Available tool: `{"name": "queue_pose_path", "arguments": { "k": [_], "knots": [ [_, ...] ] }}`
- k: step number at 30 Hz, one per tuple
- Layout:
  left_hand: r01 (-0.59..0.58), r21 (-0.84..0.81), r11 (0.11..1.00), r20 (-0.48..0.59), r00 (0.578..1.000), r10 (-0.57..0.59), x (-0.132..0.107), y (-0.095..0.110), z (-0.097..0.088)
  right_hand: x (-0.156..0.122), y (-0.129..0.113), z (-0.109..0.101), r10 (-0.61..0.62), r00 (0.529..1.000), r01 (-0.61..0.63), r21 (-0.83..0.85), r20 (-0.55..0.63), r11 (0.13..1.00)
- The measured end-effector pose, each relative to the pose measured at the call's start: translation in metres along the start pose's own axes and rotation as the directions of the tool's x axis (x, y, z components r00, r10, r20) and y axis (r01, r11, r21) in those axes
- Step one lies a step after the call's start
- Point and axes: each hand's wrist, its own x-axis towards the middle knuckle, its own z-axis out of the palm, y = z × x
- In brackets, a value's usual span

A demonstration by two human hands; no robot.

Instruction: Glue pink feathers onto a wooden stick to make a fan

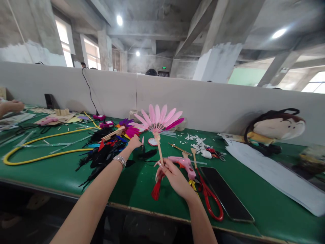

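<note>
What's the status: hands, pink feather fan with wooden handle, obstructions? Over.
Right hand grips pink feather fan by wooden handle, roughly upright. Left hand at edge of multicoloured feather pile; grip unclear. Pink pistol-shaped glue gun beside right hand; fan unobstructed.

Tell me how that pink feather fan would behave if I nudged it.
The pink feather fan is probably light: the right hand holds it up by its slim handle. Its thin feathers would likely bend, while the wooden-looking handle seems stiffer. The red tassel below the hand looks floppy and may swing.
</note>
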Motion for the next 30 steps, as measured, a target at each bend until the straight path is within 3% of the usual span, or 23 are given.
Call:
{"name": "queue_pose_path", "arguments": {
  "k": [5, 12, 14, 18, 21, 22, 24, 26, 30],
  "knots": [
    [-0.095, -0.211, 0.973, -0.107, 0.992, 0.074, -0.011, 0.001, -0.002, -0.001, 0.000, -0.001, -0.008, 1.000, 0.008, -0.012, 0.001, 1.000],
    [-0.251, -0.516, 0.819, -0.356, 0.933, 0.061, -0.032, 0.021, -0.035, -0.002, -0.009, 0.003, -0.047, 0.995, 0.042, -0.057, -0.085, 0.998],
    [-0.284, -0.588, 0.757, -0.342, 0.936, 0.086, -0.051, 0.030, -0.038, -0.002, -0.010, 0.005, -0.054, 0.991, 0.050, -0.029, -0.126, 0.998],
    [-0.286, -0.704, 0.650, -0.181, 0.957, 0.225, -0.111, 0.038, -0.031, 0.001, -0.006, 0.009, -0.071, 0.970, 0.094, 0.086, -0.234, 0.992],
    [-0.251, -0.765, 0.593, -0.083, 0.952, 0.296, -0.159, 0.034, -0.028, 0.002, -0.002, 0.013, -0.047, 0.977, 0.076, 0.134, -0.207, 0.988],
    [-0.205, -0.817, 0.539, -0.032, 0.950, 0.312, -0.172, 0.032, -0.028, 0.002, -0.002, 0.015, -0.045, 0.981, 0.071, 0.133, -0.187, 0.989],
    [-0.143, -0.874, 0.464, -0.029, 0.969, 0.246, -0.192, 0.029, -0.029, 0.001, -0.003, 0.019, -0.056, 0.991, 0.072, 0.127, -0.125, 0.989],
    [-0.142, -0.906, 0.400, -0.102, 0.987, 0.121, -0.204, 0.028, -0.029, -0.002, -0.005, 0.025, -0.061, 0.998, 0.063, 0.114, -0.019, 0.992],
    [-0.166, -0.919, 0.356, -0.180, 0.984, -0.005, -0.214, 0.027, -0.023, -0.009, -0.011, 0.034, -0.031, 0.992, 0.024, 0.057, 0.125, 0.998]
  ]
}}
